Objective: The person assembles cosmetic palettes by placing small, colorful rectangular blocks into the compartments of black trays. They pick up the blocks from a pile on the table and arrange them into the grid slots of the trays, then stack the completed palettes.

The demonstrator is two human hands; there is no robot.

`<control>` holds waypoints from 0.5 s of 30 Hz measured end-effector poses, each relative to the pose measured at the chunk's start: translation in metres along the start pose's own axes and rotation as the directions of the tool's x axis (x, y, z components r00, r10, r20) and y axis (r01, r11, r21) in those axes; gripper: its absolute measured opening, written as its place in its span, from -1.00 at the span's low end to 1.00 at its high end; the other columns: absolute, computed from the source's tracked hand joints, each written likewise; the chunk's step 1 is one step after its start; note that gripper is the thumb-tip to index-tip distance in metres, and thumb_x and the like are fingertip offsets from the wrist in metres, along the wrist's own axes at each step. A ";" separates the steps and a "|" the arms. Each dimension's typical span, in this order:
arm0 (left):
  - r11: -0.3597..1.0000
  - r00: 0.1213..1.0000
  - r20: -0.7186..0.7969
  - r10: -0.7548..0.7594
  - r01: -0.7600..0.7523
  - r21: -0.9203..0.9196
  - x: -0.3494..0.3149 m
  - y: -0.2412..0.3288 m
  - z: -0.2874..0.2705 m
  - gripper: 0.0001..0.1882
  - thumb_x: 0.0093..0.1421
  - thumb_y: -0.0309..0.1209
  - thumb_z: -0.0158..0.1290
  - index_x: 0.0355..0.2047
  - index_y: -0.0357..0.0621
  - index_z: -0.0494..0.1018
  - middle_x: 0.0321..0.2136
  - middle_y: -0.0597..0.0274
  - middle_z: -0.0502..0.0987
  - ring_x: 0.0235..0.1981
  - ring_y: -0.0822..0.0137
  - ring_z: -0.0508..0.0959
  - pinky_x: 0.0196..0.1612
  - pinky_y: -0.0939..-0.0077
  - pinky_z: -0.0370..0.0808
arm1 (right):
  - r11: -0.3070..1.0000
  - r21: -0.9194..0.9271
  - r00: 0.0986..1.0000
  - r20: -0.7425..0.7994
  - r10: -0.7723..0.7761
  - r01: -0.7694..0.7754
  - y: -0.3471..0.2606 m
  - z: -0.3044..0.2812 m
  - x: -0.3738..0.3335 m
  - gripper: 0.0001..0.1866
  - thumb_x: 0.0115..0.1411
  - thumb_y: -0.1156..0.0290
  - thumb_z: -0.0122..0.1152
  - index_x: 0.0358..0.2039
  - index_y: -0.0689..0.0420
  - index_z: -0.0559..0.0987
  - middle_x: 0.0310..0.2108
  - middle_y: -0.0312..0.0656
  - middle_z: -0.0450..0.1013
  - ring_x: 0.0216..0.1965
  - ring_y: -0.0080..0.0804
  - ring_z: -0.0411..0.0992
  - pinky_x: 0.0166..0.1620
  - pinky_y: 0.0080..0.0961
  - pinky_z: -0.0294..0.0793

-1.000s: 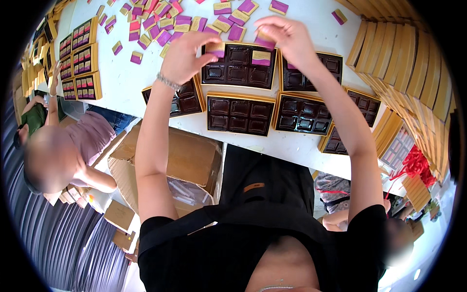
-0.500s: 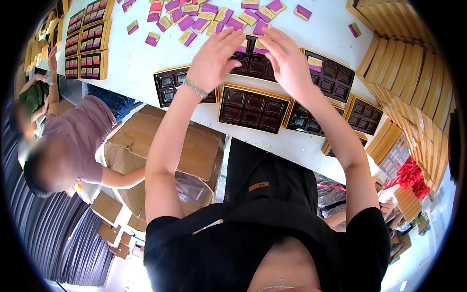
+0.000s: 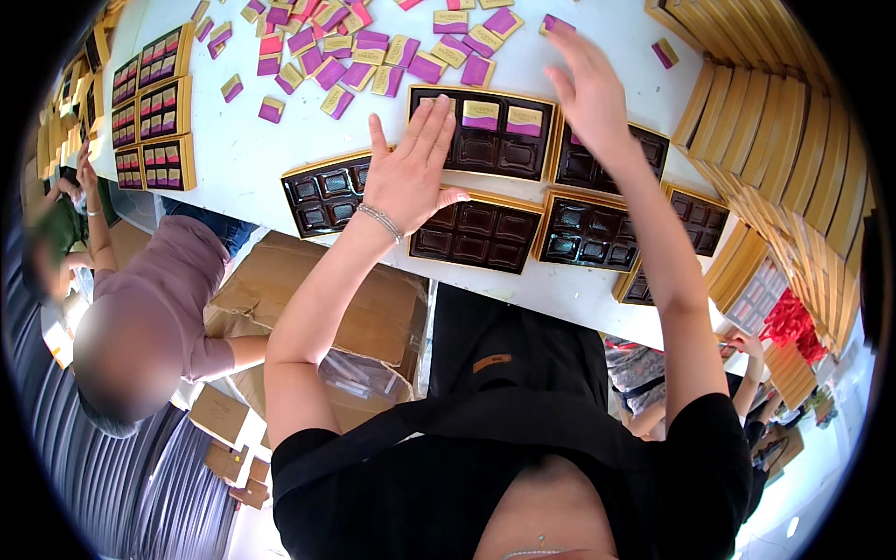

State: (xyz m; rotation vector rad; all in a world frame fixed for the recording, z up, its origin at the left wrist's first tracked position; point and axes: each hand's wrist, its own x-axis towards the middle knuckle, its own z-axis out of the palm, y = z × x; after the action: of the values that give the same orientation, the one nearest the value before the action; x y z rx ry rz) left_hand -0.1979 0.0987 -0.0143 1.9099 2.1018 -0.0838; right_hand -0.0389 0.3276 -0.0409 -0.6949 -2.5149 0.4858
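A gold-edged box with a dark brown compartment tray [image 3: 491, 154] lies on the white table in front of me. In its far row are two gold-and-purple wrapped squares [image 3: 480, 114]; a third is partly covered by the fingertips of my left hand [image 3: 411, 168]. That hand lies flat over the box's left end, fingers straight and thumb out. My right hand [image 3: 595, 98], slightly blurred, is over the far edge of the neighbouring box [image 3: 583, 168]. Its thumb and fingers are apart, close to a loose wrapped square [image 3: 557, 23]; I see nothing held.
More trays [image 3: 476, 231] stand nearer me. Loose wrapped squares [image 3: 359, 75] are scattered beyond. Filled boxes [image 3: 163, 107] stand at the left, stacked gold boxes [image 3: 793, 131] at the right. A person [image 3: 168, 280] is at the left beside an open cardboard carton [image 3: 317, 289].
My hands, both over the far box before, have moved apart: the left onto the box's left end, the right outward toward the loose squares. The whole view has shifted slightly.
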 end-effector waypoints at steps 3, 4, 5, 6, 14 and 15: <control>0.999 0.999 -0.033 -0.025 0.024 -0.035 0.009 0.002 -0.015 -0.16 0.17 0.16 0.00 0.29 -0.14 0.20 0.38 0.14 0.08 0.39 0.29 0.08 0.28 -0.49 -0.22 | 0.997 0.046 0.994 -0.088 -0.057 0.062 0.028 0.012 0.024 -0.71 0.10 0.52 0.24 -0.12 0.14 0.56 -0.26 -0.05 0.52 -0.16 -0.03 0.48 -0.09 -0.28 0.49; 0.998 0.998 -0.049 -0.037 0.034 -0.055 0.012 0.003 -0.021 -0.22 0.18 0.13 0.01 0.25 -0.14 0.28 0.35 0.10 0.15 0.37 0.26 0.16 0.27 -0.50 -0.22 | 0.995 0.043 0.992 -0.089 -0.087 0.091 0.032 0.013 0.028 -0.73 0.07 0.55 0.26 -0.17 0.15 0.58 -0.36 -0.03 0.52 -0.21 -0.04 0.48 -0.14 -0.29 0.49; 0.992 0.961 -0.270 -0.055 0.022 -0.123 0.026 -0.002 -0.021 -0.49 0.21 -0.02 0.09 0.05 -0.09 0.47 0.08 0.11 0.49 0.12 0.19 0.48 0.23 -0.29 0.14 | 0.987 -0.039 0.981 -0.114 -0.158 0.155 0.038 0.012 0.032 -0.81 0.15 0.52 0.23 -0.20 0.19 0.60 -0.42 -0.10 0.53 -0.33 -0.23 0.51 -0.25 -0.41 0.51; 0.983 0.955 -0.287 -0.080 0.029 -0.179 0.042 -0.006 -0.024 -0.55 0.20 -0.08 0.11 -0.01 -0.08 0.50 -0.01 0.12 0.53 0.03 0.17 0.52 0.15 -0.17 0.25 | 0.994 -0.015 0.992 -0.064 -0.108 0.107 0.048 0.017 0.028 -0.80 0.17 0.50 0.21 -0.16 0.16 0.59 -0.31 -0.11 0.53 -0.26 -0.20 0.51 -0.18 -0.38 0.50; 0.982 0.925 -0.340 -0.169 0.188 0.025 0.210 0.010 -0.005 -0.85 0.16 -0.39 0.06 -0.32 -0.16 0.55 -0.39 0.04 0.59 -0.33 0.01 0.61 -0.25 0.21 0.54 | 0.389 0.746 0.811 0.341 0.475 -0.541 0.060 -0.034 -0.004 -0.81 0.31 0.43 0.11 -0.23 0.29 0.60 -0.34 -0.28 0.55 -0.32 -0.63 0.44 -0.28 -0.64 0.46; 0.973 0.933 -0.315 -0.173 0.211 0.090 0.218 0.009 0.005 -0.86 0.15 -0.44 0.02 -0.31 -0.19 0.52 -0.44 0.01 0.59 -0.35 -0.05 0.60 -0.26 0.16 0.54 | 0.412 0.691 0.771 0.343 0.537 -0.594 0.059 -0.047 -0.013 -0.88 0.23 0.52 0.12 -0.29 0.26 0.60 -0.36 -0.19 0.56 -0.33 -0.42 0.50 -0.27 -0.53 0.51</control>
State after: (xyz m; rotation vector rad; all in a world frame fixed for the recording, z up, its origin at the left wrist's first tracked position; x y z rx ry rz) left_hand -0.2040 0.3084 -0.0741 1.8788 2.5415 0.0450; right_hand 0.0191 0.3778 -0.0332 -1.1468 -1.7123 1.7421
